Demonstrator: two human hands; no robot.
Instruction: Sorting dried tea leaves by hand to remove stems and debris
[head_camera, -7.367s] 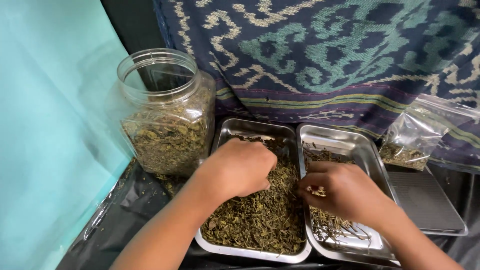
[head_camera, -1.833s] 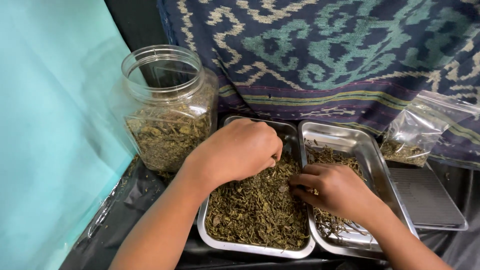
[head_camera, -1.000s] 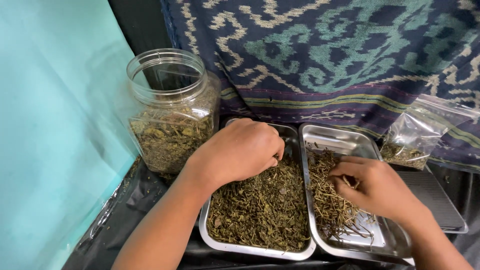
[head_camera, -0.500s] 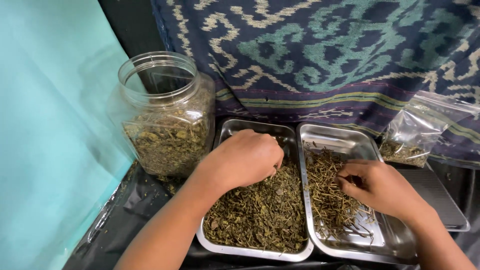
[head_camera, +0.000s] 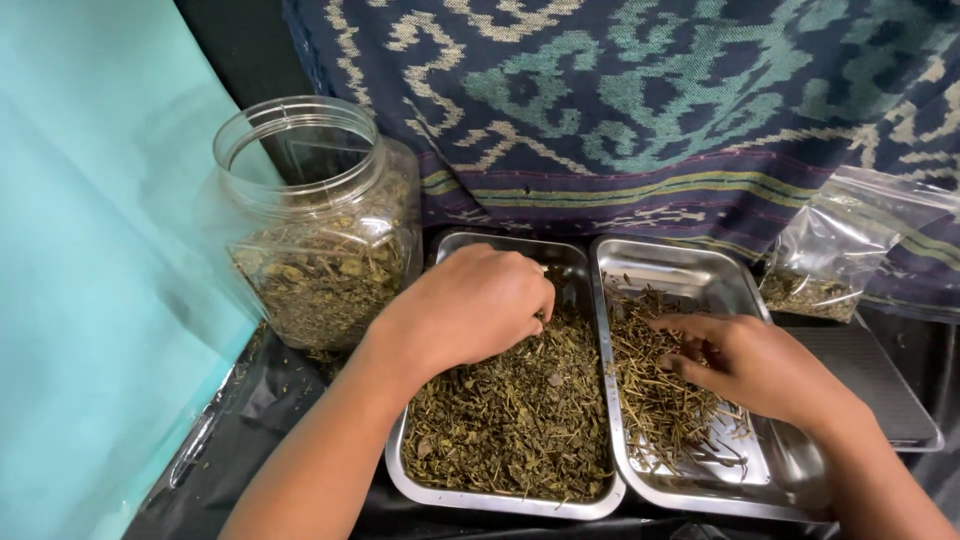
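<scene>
Two steel trays sit side by side. The left tray is heaped with dried green leaf bits; my left hand rests on that heap, fingers curled down into the leaves. The right tray holds a thinner pile of dried stems. My right hand lies over those stems, fingers bent and loosely apart, tips touching the pile. Whether either hand pinches anything is hidden under the fingers.
A clear open plastic jar half full of dried leaves stands left of the trays. A clear plastic bag with some leaves lies at the right. A patterned blue cloth hangs behind, a teal sheet at left, a dark board beside the right tray.
My right hand went from the seam between the trays over to the right tray's stems. My left hand stayed on the leaf heap, shifting only slightly.
</scene>
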